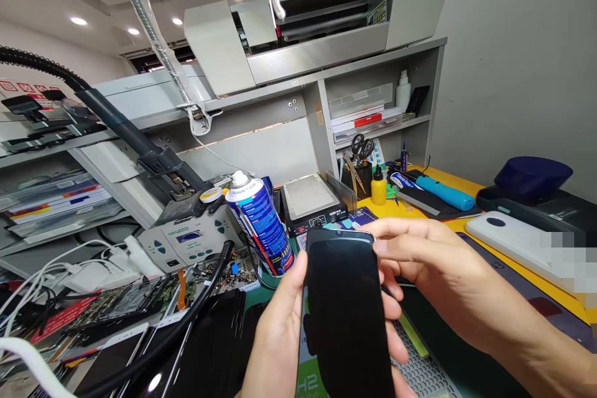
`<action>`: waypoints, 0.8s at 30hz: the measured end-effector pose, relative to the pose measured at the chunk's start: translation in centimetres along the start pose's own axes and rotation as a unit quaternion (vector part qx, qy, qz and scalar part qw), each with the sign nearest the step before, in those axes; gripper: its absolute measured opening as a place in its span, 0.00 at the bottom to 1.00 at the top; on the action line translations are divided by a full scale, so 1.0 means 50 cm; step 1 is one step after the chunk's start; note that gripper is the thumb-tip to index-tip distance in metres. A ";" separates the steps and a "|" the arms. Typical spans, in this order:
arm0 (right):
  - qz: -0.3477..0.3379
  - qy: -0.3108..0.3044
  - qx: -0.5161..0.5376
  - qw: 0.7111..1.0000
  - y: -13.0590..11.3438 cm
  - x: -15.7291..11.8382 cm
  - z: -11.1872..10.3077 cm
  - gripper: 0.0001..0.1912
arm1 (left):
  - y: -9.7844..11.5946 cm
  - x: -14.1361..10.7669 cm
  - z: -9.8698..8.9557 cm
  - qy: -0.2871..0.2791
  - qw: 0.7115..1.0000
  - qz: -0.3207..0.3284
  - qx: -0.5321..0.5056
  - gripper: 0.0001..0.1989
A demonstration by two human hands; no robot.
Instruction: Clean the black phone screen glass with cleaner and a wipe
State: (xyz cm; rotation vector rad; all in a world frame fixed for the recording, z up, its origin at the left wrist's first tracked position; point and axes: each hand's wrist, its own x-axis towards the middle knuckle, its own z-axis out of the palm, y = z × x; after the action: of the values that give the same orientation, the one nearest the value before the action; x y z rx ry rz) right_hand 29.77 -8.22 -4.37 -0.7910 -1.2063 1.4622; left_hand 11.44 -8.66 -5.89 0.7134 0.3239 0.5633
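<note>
A black smartphone (347,317) with a dark screen stands tilted upright at the lower middle, its notch at the top. My left hand (282,329) is wrapped round it, with the thumb along the left edge and fingertips showing at the right edge. My right hand (433,267) touches the phone's top right corner with its fingertips, the other fingers curled behind. Under the phone lies a green mat (448,317) with a grey perforated piece (422,354) on it.
A blue spray can (261,221) stands behind my left hand. Further back are a flat heating plate (310,196), a yellow bottle (379,189) and a soldering station (186,242). Circuit boards (135,301) and cables lie left. A white phone (517,249) is at right.
</note>
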 end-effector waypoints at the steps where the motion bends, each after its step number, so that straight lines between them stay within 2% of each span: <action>1: 0.001 0.000 -0.007 1.000 0.001 -0.001 -0.001 0.08 | -0.003 0.000 -0.002 0.007 1.000 -0.007 -0.007 0.46; 9: 0.003 0.003 -0.014 1.000 0.003 -0.005 -0.001 0.10 | -0.004 -0.001 -0.004 0.040 0.999 -0.010 -0.009 0.47; 19: -0.013 0.021 0.052 0.998 -0.006 0.000 0.002 0.11 | -0.004 0.000 0.005 0.055 0.998 -0.011 -0.033 0.46; 24: -0.018 0.023 0.078 0.997 -0.010 0.000 0.008 0.10 | 0.004 0.000 0.005 0.002 1.000 -0.008 -0.028 0.43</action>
State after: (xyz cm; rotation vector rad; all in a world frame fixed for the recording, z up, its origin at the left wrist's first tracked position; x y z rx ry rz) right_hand 29.58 -8.37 -3.77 -0.6891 -1.0536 1.4809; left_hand 11.46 -8.65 -5.57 0.6550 0.3168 0.5569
